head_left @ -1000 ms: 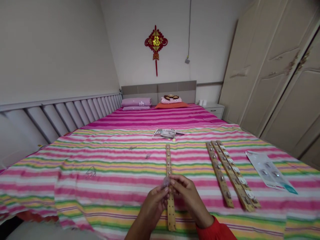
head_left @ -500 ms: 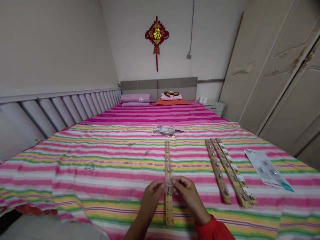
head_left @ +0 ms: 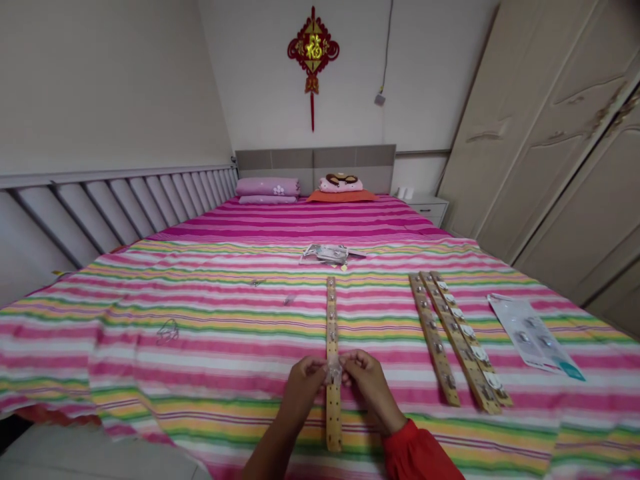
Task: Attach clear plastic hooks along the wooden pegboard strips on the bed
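Observation:
A narrow wooden strip (head_left: 334, 419) dotted with small holes lies lengthwise before me on the striped bedspread. Several metal hooks run along its far half. Over its middle, a clear adhesive hook (head_left: 333, 375) with a transparent square backing is pinched at its left edge by my left hand (head_left: 304, 387) and at its right edge by my right hand (head_left: 367, 381). Both hands are closed, thumbs and forefingers on the backing. Whether the backing lies flat against the wood I cannot tell.
Three more wooden strips (head_left: 434, 339) with hooks, one bearing white discs, lie to the right. Beyond them is a plastic package (head_left: 533, 337) holding hooks. A clear packet (head_left: 327, 254) lies farther back. Small loose pieces (head_left: 256, 283) and a tangled clear bit (head_left: 167, 331) are at left.
The view has shifted slightly, so everything sits a little higher and to the left. Both hands keep their pinch on the clear hook, which stays over the same strip.

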`<act>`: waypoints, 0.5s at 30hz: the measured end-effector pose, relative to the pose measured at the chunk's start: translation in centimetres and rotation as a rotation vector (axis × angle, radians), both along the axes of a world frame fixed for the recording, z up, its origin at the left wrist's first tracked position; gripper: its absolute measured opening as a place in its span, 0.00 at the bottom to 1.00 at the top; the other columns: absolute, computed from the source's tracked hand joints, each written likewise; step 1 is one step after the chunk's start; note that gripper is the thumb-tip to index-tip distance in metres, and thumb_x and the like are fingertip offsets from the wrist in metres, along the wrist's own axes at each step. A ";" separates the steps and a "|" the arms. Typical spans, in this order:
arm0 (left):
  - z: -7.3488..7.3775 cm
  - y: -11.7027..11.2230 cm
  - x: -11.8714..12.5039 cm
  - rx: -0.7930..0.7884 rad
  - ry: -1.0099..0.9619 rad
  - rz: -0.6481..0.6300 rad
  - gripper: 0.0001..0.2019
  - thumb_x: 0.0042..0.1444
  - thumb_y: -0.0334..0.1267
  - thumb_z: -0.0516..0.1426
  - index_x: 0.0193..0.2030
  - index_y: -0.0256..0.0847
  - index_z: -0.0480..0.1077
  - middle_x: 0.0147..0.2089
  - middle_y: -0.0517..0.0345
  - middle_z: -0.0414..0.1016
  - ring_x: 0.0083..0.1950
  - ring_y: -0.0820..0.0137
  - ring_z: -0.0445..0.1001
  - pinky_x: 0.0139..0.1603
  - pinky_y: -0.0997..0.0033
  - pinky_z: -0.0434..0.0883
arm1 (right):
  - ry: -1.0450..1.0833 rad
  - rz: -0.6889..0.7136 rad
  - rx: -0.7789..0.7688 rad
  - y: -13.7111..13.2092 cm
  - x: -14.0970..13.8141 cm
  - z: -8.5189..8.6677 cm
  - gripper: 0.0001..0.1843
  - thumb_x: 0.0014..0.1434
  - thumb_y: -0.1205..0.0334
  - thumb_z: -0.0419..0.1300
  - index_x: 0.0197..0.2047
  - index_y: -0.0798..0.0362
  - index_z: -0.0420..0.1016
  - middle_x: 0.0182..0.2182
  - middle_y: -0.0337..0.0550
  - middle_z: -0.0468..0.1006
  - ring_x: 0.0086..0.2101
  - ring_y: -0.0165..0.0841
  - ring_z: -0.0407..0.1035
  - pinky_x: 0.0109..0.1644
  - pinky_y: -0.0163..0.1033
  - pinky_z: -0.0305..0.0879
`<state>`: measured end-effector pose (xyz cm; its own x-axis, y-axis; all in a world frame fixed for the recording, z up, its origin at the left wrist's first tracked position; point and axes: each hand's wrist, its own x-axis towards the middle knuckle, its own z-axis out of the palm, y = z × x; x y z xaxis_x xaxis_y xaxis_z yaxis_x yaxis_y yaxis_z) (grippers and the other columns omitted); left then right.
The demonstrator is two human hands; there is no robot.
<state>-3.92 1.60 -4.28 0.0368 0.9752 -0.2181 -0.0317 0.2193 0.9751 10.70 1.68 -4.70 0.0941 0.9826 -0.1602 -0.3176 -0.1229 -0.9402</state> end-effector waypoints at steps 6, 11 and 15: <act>-0.3 1.8 0.4 0.073 0.076 0.020 0.08 0.40 0.40 0.61 0.24 0.38 0.71 0.21 0.61 0.73 0.25 0.72 0.70 0.28 0.73 0.65 | -0.038 -0.030 0.014 1.7 -0.2 0.1 0.16 0.37 0.52 0.71 0.21 0.55 0.72 0.11 0.34 0.70 0.14 0.25 0.61 0.18 0.31 0.55; -0.7 2.7 0.8 0.053 0.104 0.055 0.07 0.39 0.39 0.60 0.24 0.37 0.71 0.22 0.59 0.74 0.25 0.70 0.72 0.29 0.72 0.67 | -0.081 -0.045 -0.020 2.9 -0.3 -0.5 0.11 0.38 0.56 0.67 0.19 0.54 0.71 0.09 0.33 0.68 0.12 0.25 0.58 0.16 0.31 0.52; -1.1 3.1 1.0 0.049 0.095 0.073 0.06 0.38 0.37 0.60 0.24 0.38 0.70 0.22 0.59 0.74 0.25 0.69 0.72 0.29 0.71 0.68 | -0.115 -0.070 -0.038 3.4 -0.5 -0.8 0.09 0.39 0.58 0.65 0.19 0.53 0.70 0.08 0.33 0.67 0.11 0.25 0.56 0.15 0.31 0.49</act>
<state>-2.96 4.72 -5.38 -0.0536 0.9841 -0.1695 0.0470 0.1721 0.9840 10.21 5.03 -5.50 0.1824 0.9664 -0.1812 -0.2166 -0.1403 -0.9661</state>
